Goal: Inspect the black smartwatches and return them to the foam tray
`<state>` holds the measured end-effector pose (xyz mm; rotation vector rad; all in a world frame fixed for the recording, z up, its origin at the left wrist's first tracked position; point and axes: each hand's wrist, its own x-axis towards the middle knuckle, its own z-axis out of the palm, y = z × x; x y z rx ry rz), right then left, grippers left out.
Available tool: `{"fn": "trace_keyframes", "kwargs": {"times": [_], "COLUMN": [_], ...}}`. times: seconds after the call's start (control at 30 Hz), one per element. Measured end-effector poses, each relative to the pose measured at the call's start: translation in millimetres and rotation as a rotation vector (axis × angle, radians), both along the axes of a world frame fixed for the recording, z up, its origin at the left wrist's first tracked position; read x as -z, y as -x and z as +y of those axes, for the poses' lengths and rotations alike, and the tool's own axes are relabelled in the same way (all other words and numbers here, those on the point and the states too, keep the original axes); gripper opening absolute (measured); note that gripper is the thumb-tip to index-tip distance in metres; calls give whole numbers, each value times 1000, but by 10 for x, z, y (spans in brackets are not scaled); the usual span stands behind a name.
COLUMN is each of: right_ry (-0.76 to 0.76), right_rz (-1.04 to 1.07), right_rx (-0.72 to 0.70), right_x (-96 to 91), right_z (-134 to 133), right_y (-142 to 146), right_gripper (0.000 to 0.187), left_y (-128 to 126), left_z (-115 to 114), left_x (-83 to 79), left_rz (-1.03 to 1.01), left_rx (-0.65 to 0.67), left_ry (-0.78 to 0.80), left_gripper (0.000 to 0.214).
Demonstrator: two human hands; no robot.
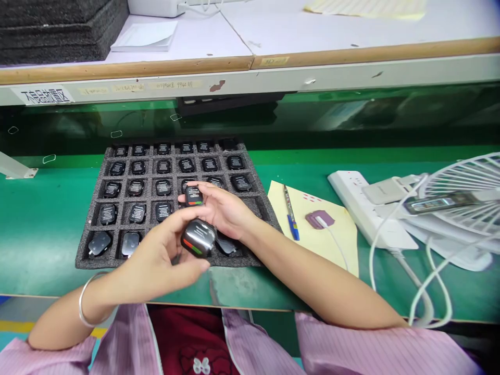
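My left hand [156,263] is closed round a strapless smartwatch body [198,238], a black rounded square whose lit screen shows small text above a red and a green bar. Just beyond it, my right hand [226,211] grips a second smartwatch body [193,195] with the same red and green bars, held above the tray. Beneath both hands lies a dark grey foam tray [92,229], its pockets filled with several more watch bodies [163,187]. In the nearest row, some screens [100,243] look blank. My hands and forearms hide part of the tray's right side.
Right of the tray, yellow paper [312,250] bears a pen [291,213] and a purple pad [319,219] with a white cable. Farther right are a power strip [371,219], loose cables and a white fan [464,182]. A raised shelf [273,31] holds black foam [62,28].
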<state>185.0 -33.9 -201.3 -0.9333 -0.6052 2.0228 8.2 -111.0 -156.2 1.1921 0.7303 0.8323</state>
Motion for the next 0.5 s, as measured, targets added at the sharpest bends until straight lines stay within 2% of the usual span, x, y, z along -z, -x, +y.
{"fn": "trace_keyframes", "kwargs": {"times": [0.1, 0.17, 0.27, 0.4, 0.5], "right_ry": [-12, -26, -33, -42, -45], "right_rz": [18, 13, 3, 14, 15], "right_rx": [-23, -37, -41, -53, -58], "right_x": [19, 38, 65, 89, 97], "right_z": [-2, 4, 15, 18, 18], "right_y": [-9, -15, -20, -26, -29], "right_gripper": [16, 16, 15, 13, 11], "left_y": [-30, -22, 9, 14, -48], "left_z": [-187, -285, -357, -348, -374], "left_x": [-142, -252, -385, -444, -472], "left_rz": [-86, -230, -351, -384, -424], "left_rx": [110, 238, 340, 390, 352], "left_ry": [80, 200, 373, 457, 518], "left_gripper": [65, 66, 60, 69, 62]}}
